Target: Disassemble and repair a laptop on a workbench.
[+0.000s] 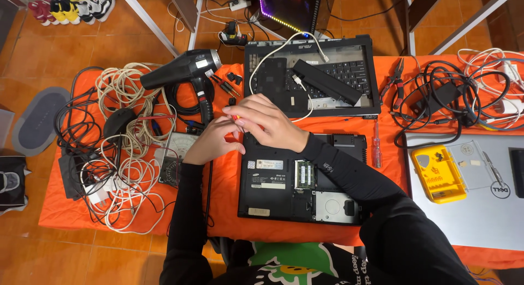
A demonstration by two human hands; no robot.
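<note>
At the frame's centre, above the upturned black laptop [301, 178], the left hand [210, 144] and right hand [266, 121] close together on a small red-handled screwdriver [236, 118], likely light, rigid and best gripped by its handle.

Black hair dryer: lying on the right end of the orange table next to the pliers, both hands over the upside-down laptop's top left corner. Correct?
Not quite. The head view shows the black hair dryer on the left part of the orange table, beside the coiled cables, not by the pliers. The rest holds: left hand and right hand meet over the upside-down laptop at its top left corner.
</note>
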